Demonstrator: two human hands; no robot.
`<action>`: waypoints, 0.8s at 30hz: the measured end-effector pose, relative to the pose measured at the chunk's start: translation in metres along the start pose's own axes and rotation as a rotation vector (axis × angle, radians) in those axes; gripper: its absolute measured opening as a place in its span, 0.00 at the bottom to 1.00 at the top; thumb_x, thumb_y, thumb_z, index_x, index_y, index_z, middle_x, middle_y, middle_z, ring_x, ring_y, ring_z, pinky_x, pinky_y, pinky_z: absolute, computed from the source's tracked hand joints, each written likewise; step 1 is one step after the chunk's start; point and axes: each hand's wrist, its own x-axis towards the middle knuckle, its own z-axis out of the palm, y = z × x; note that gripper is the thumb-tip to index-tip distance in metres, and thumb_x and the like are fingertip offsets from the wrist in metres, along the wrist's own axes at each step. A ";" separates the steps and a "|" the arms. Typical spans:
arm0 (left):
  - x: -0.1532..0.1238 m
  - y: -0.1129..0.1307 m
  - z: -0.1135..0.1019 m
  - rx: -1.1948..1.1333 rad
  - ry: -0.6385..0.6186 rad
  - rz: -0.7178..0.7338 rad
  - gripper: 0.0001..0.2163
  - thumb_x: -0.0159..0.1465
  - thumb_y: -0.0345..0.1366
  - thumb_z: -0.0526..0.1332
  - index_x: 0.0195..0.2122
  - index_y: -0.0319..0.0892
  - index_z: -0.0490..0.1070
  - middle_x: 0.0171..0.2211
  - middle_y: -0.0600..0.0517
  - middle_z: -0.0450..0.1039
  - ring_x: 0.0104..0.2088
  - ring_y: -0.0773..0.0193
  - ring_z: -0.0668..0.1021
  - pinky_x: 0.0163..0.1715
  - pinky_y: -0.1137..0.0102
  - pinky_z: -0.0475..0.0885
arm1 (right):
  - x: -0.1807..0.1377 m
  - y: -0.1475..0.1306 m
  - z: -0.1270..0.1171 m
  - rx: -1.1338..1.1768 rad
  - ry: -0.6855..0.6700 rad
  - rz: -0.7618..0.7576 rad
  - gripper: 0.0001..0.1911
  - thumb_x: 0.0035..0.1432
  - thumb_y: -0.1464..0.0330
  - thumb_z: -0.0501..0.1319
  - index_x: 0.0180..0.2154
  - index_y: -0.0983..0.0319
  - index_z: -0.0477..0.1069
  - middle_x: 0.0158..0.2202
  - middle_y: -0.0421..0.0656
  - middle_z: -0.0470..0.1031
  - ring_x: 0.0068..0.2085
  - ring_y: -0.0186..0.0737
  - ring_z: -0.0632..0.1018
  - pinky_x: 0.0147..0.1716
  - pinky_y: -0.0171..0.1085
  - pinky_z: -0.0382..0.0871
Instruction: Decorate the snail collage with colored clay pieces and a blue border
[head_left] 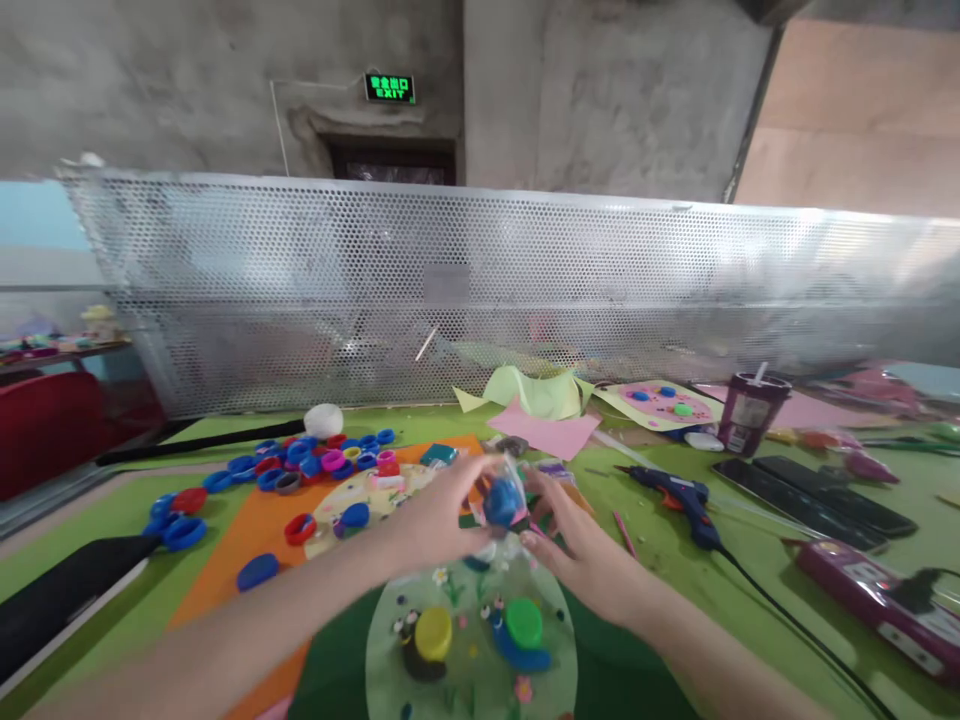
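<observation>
My left hand (450,512) and my right hand (571,535) meet above a pale green oval picture. Between them is a clear plastic packet of blue modelling clay (504,502), somewhat blurred. The left fingers and thumb close around its left side, while the right thumb and fingers grip its right edge. Below lies the oval picture (465,690) on dark green card, with clay snails. One snail has a yellow bottle cap (433,633) as its shell, the other a green cap (524,624) on a blue body. Small clay flowers surround them.
Loose bottle caps and rings (300,462) pile up on the left near orange card (225,560). To the right are a glue gun (675,497) with its cord, phones (832,500), a purple power strip (877,600) and a drink cup (750,412). A perforated metal screen (600,290) stands behind.
</observation>
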 end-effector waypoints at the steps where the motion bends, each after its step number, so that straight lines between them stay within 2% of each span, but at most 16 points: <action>1: -0.016 0.008 0.003 -0.021 -0.017 0.020 0.29 0.57 0.37 0.64 0.58 0.47 0.54 0.54 0.45 0.64 0.48 0.54 0.71 0.47 0.61 0.69 | -0.003 -0.003 0.004 0.074 0.022 -0.068 0.28 0.63 0.60 0.47 0.60 0.64 0.44 0.58 0.53 0.61 0.56 0.43 0.67 0.50 0.40 0.65; 4: -0.055 0.029 0.009 -0.169 0.016 0.050 0.29 0.59 0.35 0.59 0.60 0.45 0.49 0.57 0.43 0.59 0.54 0.50 0.66 0.52 0.56 0.64 | -0.015 -0.016 0.012 0.161 0.063 -0.201 0.26 0.62 0.67 0.49 0.60 0.63 0.47 0.57 0.53 0.63 0.57 0.44 0.66 0.51 0.43 0.65; 5: -0.065 0.034 0.009 -0.248 0.039 0.039 0.30 0.59 0.35 0.59 0.60 0.46 0.46 0.56 0.44 0.61 0.53 0.51 0.67 0.52 0.57 0.65 | -0.018 -0.020 0.014 0.143 0.083 -0.247 0.26 0.60 0.69 0.50 0.59 0.62 0.47 0.55 0.52 0.65 0.55 0.43 0.68 0.50 0.42 0.66; 7: -0.079 0.041 0.006 -0.403 0.036 0.029 0.24 0.61 0.38 0.58 0.57 0.46 0.49 0.52 0.45 0.64 0.49 0.55 0.70 0.48 0.61 0.68 | -0.023 -0.031 0.016 0.051 0.148 -0.365 0.27 0.57 0.73 0.52 0.58 0.61 0.50 0.52 0.51 0.68 0.53 0.42 0.70 0.48 0.39 0.68; 10: -0.086 0.043 0.001 -0.515 0.038 -0.047 0.13 0.65 0.42 0.54 0.47 0.45 0.56 0.44 0.48 0.67 0.42 0.59 0.73 0.43 0.65 0.70 | -0.022 -0.044 0.018 -0.153 0.307 -0.521 0.25 0.55 0.74 0.53 0.55 0.64 0.56 0.50 0.52 0.70 0.51 0.46 0.71 0.46 0.41 0.69; 13: -0.080 0.033 -0.002 -0.520 0.127 -0.066 0.09 0.67 0.41 0.50 0.44 0.45 0.62 0.45 0.48 0.66 0.46 0.60 0.70 0.45 0.66 0.68 | -0.014 -0.054 0.018 -0.361 0.438 -0.605 0.20 0.57 0.72 0.54 0.53 0.65 0.60 0.46 0.53 0.71 0.47 0.49 0.72 0.44 0.46 0.69; 16: -0.069 0.015 -0.005 -0.424 0.190 0.009 0.08 0.65 0.36 0.52 0.32 0.43 0.66 0.35 0.51 0.67 0.37 0.61 0.71 0.40 0.66 0.68 | -0.004 -0.064 0.014 -0.487 0.413 -0.570 0.18 0.57 0.70 0.57 0.51 0.63 0.62 0.46 0.53 0.71 0.46 0.52 0.70 0.42 0.50 0.66; 19: -0.060 0.001 -0.014 -0.365 0.225 0.006 0.11 0.63 0.36 0.55 0.22 0.42 0.62 0.24 0.55 0.61 0.28 0.64 0.67 0.31 0.69 0.64 | 0.007 -0.077 0.009 -0.398 0.348 -0.468 0.21 0.54 0.60 0.61 0.46 0.65 0.63 0.47 0.55 0.68 0.46 0.55 0.68 0.42 0.52 0.63; 20: -0.057 -0.001 -0.018 -0.353 0.236 0.000 0.14 0.63 0.37 0.55 0.20 0.42 0.59 0.21 0.57 0.57 0.25 0.65 0.65 0.28 0.70 0.61 | 0.011 -0.081 0.008 -0.341 0.338 -0.436 0.20 0.53 0.58 0.60 0.42 0.64 0.64 0.44 0.54 0.68 0.44 0.54 0.68 0.41 0.50 0.63; 22: -0.051 -0.001 -0.025 -0.347 0.254 -0.006 0.18 0.63 0.41 0.55 0.18 0.42 0.53 0.19 0.58 0.51 0.21 0.67 0.59 0.22 0.71 0.56 | 0.019 -0.086 0.007 -0.221 0.301 -0.367 0.12 0.56 0.58 0.57 0.30 0.61 0.62 0.32 0.46 0.69 0.34 0.45 0.69 0.34 0.43 0.64; 24: -0.043 0.002 -0.028 -0.367 0.264 0.003 0.20 0.63 0.43 0.53 0.18 0.43 0.49 0.18 0.59 0.48 0.20 0.69 0.56 0.20 0.72 0.53 | 0.026 -0.086 0.007 -0.082 0.255 -0.268 0.16 0.58 0.61 0.54 0.22 0.59 0.54 0.21 0.37 0.61 0.24 0.35 0.64 0.24 0.35 0.59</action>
